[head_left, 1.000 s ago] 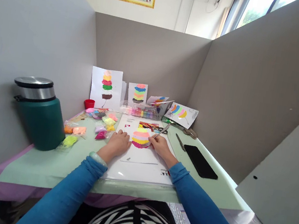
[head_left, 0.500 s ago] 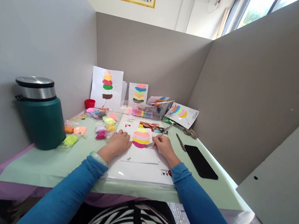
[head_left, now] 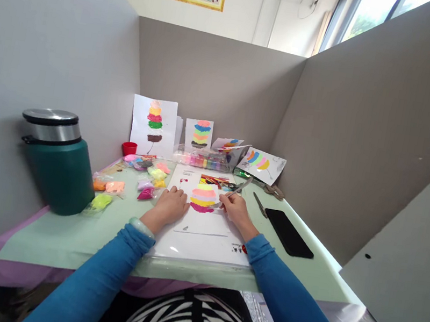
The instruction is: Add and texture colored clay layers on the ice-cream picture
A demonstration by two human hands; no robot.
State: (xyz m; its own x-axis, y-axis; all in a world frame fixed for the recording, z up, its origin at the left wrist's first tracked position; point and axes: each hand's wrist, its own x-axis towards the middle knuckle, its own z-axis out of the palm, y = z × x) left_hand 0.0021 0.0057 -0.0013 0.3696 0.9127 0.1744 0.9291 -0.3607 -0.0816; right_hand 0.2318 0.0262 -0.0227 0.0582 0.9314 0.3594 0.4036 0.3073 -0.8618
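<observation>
In the head view, a small white paper bears stacked bands of coloured clay, from yellow-green at the top through pink and yellow to magenta at the bottom. My right hand is closed around a metal fork. Its tines touch or hover just over the right side of the lower bands; I cannot tell which. The handle slants up to the right. My left hand lies with fingers stretched out at the paper's left edge, beside the bands. Beneath the paper is a larger white sheet or pad.
Bagged clay lumps lie on the left, behind a green bottle. A black phone and a dark knife-like tool lie at right. Finished pictures, a red cup and a clear pack stand along the back.
The fork's tines have shifted slightly upward from the magenta band toward the yellow one. My left hand has stayed in place.
</observation>
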